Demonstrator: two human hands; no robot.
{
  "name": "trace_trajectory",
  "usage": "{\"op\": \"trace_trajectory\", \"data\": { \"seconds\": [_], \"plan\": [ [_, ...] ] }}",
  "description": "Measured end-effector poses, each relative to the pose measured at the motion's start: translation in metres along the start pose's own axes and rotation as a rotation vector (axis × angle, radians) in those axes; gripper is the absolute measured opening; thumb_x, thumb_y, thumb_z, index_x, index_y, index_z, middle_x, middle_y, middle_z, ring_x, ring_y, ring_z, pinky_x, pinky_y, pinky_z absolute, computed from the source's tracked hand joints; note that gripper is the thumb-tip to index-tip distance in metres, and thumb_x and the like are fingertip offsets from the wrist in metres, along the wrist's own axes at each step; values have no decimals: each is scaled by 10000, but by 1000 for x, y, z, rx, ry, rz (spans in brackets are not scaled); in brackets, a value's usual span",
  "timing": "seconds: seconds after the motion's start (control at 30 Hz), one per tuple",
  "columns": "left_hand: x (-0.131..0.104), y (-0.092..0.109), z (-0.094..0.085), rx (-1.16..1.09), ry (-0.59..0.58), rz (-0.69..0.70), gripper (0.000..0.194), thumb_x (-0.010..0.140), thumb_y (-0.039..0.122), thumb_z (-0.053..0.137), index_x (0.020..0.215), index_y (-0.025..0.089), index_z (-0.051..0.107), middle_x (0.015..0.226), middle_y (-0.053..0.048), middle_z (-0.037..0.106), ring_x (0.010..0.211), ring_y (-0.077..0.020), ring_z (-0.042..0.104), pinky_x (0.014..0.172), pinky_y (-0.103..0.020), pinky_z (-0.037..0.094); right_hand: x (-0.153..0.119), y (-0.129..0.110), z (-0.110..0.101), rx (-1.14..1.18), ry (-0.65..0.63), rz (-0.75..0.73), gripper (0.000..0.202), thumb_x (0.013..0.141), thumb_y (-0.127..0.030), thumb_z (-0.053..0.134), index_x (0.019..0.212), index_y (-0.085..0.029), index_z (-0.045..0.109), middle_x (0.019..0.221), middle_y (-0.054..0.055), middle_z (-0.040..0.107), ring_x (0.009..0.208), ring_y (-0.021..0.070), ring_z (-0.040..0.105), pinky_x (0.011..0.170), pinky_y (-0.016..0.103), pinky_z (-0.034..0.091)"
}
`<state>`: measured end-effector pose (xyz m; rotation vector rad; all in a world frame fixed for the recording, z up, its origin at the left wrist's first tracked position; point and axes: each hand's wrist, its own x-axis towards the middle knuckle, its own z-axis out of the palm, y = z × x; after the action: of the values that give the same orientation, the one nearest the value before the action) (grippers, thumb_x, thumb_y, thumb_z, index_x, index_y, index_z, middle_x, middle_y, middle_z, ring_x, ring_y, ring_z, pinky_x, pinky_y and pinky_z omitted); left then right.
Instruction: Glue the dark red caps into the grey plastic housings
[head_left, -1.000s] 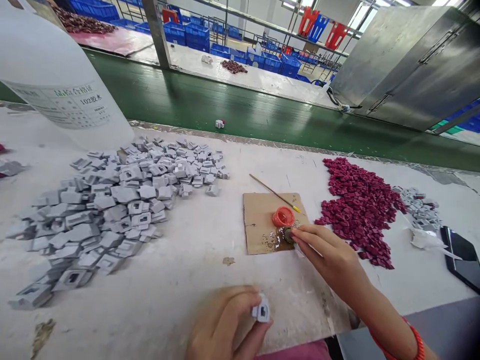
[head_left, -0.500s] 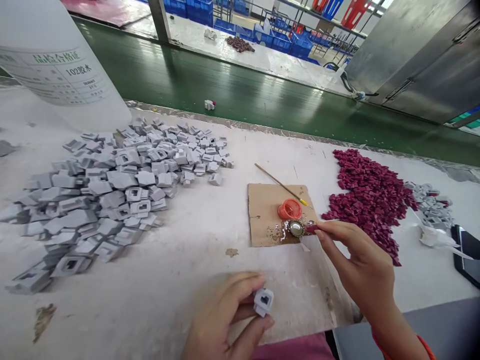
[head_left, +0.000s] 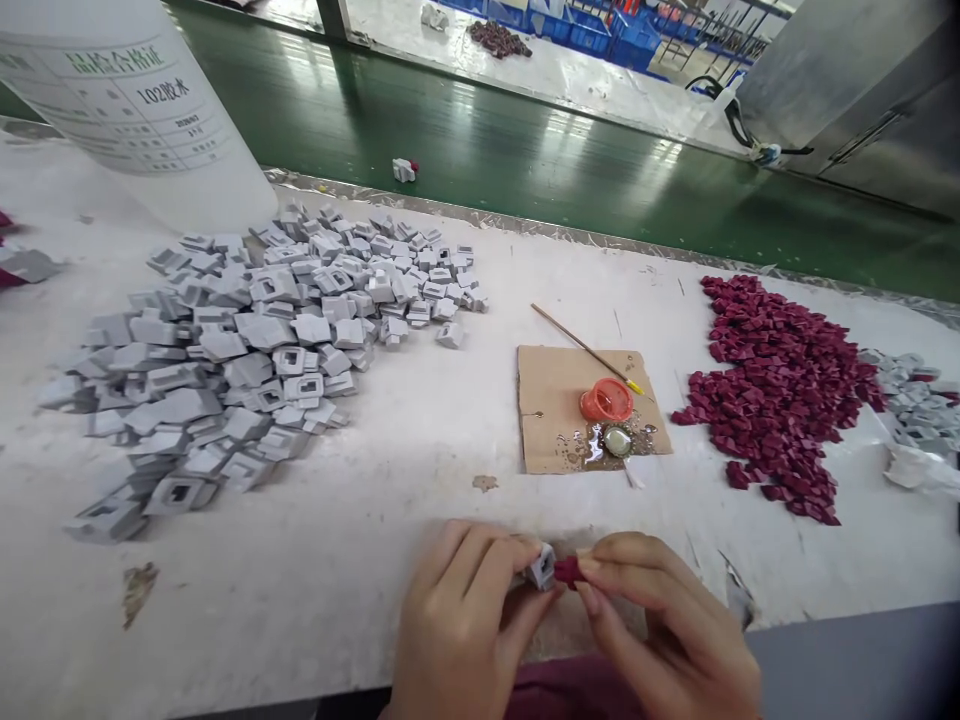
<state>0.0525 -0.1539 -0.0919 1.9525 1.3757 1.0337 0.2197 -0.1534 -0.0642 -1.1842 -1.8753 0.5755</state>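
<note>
My left hand pinches a small grey plastic part with a dark square hole, near the table's front edge. Between the thumb and fingers of my right hand is a small maroon plastic piece, its end right at the grey part's hole. Whether it has entered the hole I cannot tell. Beyond my hands lies a cardboard sheet bearing a red cup, a bottle cap with clear liquid, and a thin yellow-tipped stick. Wet drops surround the cap.
A big heap of grey parts covers the left side; a maroon heap lies right, beside more grey pieces. A large white labelled bottle stands back left. Along the back runs a green conveyor belt carrying one grey-and-maroon piece.
My right hand has moved from the bottle cap down and left, bringing the maroon piece to the grey part. The left hand has turned the grey part towards it. The camera view has shifted.
</note>
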Motion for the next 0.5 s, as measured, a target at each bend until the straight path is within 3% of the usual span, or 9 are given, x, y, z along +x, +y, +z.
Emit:
{"op": "trace_trajectory", "data": {
  "seconds": [0.13,0.33,0.5],
  "plan": [
    [-1,1,0,-10,17,-15,136,822,132,675,880,202,573,768,-2,650,728,-182,562,655,-304,478,-1,0,3,-4,-16,-13,264,819,15,579,1013,-159,626,884,56,640,824,141,635,697,209,568],
    [0,2,0,-7,31,-12,128,829,119,661,849,193,559,763,-5,646,727,-175,565,662,-290,478,-2,-1,4,-40,-139,-11,241,871,-9,556,1066,-142,601,934,72,622,889,148,618,761,219,569],
    [0,-4,-1,35,17,57,93,860,117,609,903,188,566,782,-13,656,734,-176,598,683,-282,501,0,-5,5,0,-208,-8,235,916,-36,500,1101,-152,585,971,65,598,926,128,608,815,184,547]
  ]
}}
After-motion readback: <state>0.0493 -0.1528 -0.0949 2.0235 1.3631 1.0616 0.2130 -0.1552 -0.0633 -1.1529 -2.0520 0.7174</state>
